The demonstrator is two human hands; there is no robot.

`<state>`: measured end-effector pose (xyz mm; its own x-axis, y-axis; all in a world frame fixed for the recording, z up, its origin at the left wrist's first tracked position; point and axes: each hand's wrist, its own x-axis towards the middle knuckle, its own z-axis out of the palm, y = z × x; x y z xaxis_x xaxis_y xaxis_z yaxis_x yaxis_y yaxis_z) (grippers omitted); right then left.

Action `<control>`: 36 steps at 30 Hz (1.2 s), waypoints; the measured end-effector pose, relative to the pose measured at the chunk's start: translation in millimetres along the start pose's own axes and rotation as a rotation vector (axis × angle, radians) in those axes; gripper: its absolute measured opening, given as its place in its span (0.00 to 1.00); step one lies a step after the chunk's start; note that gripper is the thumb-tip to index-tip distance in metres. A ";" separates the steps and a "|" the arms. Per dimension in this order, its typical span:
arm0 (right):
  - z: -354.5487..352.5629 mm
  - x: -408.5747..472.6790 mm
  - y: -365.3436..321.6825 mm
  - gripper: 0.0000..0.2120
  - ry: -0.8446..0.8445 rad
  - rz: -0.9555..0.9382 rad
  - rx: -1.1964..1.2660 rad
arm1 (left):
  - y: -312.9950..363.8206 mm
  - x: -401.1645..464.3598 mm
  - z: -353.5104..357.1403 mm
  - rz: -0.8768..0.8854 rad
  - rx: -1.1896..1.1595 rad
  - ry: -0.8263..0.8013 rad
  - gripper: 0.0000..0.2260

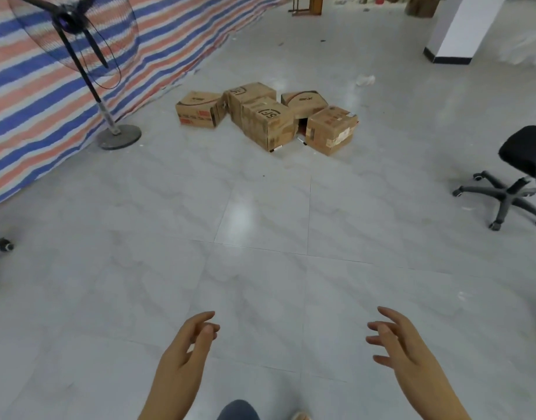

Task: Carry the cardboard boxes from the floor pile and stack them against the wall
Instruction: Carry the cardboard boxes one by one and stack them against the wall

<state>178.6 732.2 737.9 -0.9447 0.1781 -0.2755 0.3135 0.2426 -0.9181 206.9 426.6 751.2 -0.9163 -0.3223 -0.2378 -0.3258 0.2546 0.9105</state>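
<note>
1. Head view: left hand and right hand hang empty, fingers loosely spread.
2. The boxes lie clustered on the floor, well apart from both hands.
3. Two boxes read "SF"; all look shut, contents hidden.
4. A fan stands to their left.

The front middle box bears an "SF" logo on its top (seen upside down); the box just behind it shows the same "SF". Other labels are too blurred to read.
</note>
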 end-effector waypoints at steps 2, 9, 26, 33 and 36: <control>-5.7 35.6 -7.9 0.11 -0.008 0.004 0.006 | 11.8 25.5 17.2 0.001 0.010 0.005 0.10; 6.9 159.7 -28.4 0.12 -0.034 0.036 0.013 | 37.1 145.2 65.0 -0.030 -0.048 0.077 0.11; 43.0 488.4 -156.7 0.13 0.118 0.037 0.026 | 174.2 499.9 128.9 0.081 -0.075 0.004 0.12; 43.7 633.2 -194.0 0.14 0.090 0.048 -0.006 | 206.9 624.5 181.4 0.070 -0.141 0.071 0.18; 39.2 708.9 -221.6 0.18 0.072 0.007 -0.032 | 229.6 684.9 210.2 0.058 -0.171 0.092 0.18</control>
<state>-564.3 767.4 734.9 -0.9333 0.2480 -0.2598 0.3244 0.2716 -0.9061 -544.4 456.0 726.3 -0.9047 -0.3955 -0.1585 -0.2217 0.1192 0.9678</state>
